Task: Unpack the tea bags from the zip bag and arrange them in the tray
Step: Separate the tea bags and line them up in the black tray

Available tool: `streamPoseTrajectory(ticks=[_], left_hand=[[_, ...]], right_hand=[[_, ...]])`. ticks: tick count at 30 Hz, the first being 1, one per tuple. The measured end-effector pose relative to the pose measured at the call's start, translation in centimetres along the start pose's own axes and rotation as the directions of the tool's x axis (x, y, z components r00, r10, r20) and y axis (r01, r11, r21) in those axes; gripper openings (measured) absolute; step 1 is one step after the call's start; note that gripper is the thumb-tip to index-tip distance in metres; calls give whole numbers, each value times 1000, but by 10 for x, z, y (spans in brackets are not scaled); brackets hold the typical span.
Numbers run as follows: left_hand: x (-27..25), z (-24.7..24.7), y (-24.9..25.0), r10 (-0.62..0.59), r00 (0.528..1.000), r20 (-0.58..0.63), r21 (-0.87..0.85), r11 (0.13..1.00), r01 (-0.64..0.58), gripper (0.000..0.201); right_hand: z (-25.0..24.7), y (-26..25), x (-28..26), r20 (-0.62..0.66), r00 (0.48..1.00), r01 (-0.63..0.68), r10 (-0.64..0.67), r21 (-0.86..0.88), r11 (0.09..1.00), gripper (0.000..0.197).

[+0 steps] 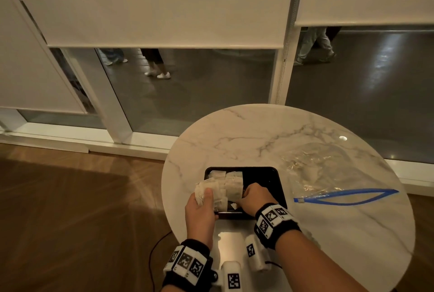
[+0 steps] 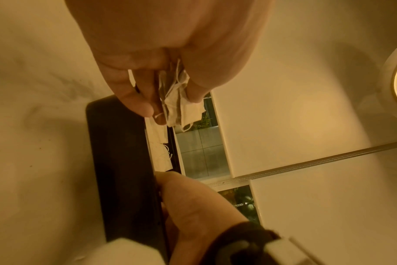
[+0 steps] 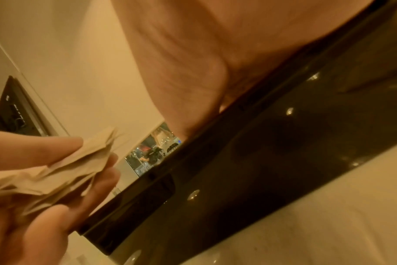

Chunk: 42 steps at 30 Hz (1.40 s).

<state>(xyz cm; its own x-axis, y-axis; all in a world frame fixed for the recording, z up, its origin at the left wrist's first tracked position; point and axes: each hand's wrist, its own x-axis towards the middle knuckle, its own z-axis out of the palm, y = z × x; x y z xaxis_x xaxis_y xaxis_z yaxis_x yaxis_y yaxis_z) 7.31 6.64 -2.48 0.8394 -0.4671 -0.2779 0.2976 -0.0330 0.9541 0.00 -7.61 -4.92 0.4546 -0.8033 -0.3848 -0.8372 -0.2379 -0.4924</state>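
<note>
A black tray (image 1: 263, 176) sits at the near middle of the round marble table. White tea bags (image 1: 231, 183) stand in rows in its left part. My left hand (image 1: 206, 196) hovers over the tray's left edge and grips a fanned stack of tea bags (image 2: 180, 102), thumb on top. My right hand (image 1: 244, 197) reaches down into the tray beside the rows. Its fingertips are hidden behind the hand and the tray wall (image 3: 261, 161). The clear zip bag (image 1: 324, 169) lies flat to the right, and its blue zip (image 1: 347, 195) gapes apart.
The table edge (image 1: 169, 197) runs just left of the tray, with wooden floor (image 1: 82, 209) below it. Glass panels and blinds stand behind the table. A dark cable (image 1: 152, 256) hangs near my left wrist.
</note>
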Motion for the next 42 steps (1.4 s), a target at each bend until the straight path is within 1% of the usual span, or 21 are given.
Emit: streamPoseTrajectory(ticks=[6,14,20,25,28,31,32,34,35,36,38,40,42], left_hand=[[1,-1,-2,6,1000,0,4,1000,-6,17],[2,-2,-2,12,1000,5,4,1000,-12,19],[3,-2,-3,16,1000,-1,1,1000,-16,20],[0,-1,1,14,1000,4,-13,1000,-14,19],[1,-2,1,11,1000,6,-3,1000,-11,19],[1,-3,2,22,999,31,-3,1000,-22,19],[0,-3,3,24,999,48,-18,1000,-23,20],[-3,-1,8,7,995,102,-58,998,-2,22],[-6,0,11,-6,990,138,-79,997,17,23],[-9,1,14,-19,984,175,-102,994,37,24],[-15,3,21,-25,969,244,-137,989,60,26],[-21,6,25,-14,955,297,-163,984,65,27],[-25,10,26,-16,943,333,-187,979,82,27]], right_hand=[[-2,-7,6,20,998,-57,58,-50,997,40],[1,-8,7,23,994,-102,103,-46,994,42],[2,-11,6,41,995,-94,96,-53,994,51],[3,-10,7,5,996,-85,86,-97,992,50],[0,-10,7,19,997,-78,80,-79,994,47],[-9,-12,5,0,998,-61,61,12,998,38],[-14,-13,3,-33,999,-36,38,52,998,32],[-24,-15,-7,-133,990,67,-43,182,981,23],[-29,-16,-15,-171,981,136,-90,285,949,21],[-34,-18,-25,-180,974,202,-139,399,895,21],[-44,-21,-48,-112,964,262,-243,584,768,21],[-51,-18,-68,-48,943,278,-329,657,701,18],[-54,-12,-81,-54,927,301,-371,696,652,13]])
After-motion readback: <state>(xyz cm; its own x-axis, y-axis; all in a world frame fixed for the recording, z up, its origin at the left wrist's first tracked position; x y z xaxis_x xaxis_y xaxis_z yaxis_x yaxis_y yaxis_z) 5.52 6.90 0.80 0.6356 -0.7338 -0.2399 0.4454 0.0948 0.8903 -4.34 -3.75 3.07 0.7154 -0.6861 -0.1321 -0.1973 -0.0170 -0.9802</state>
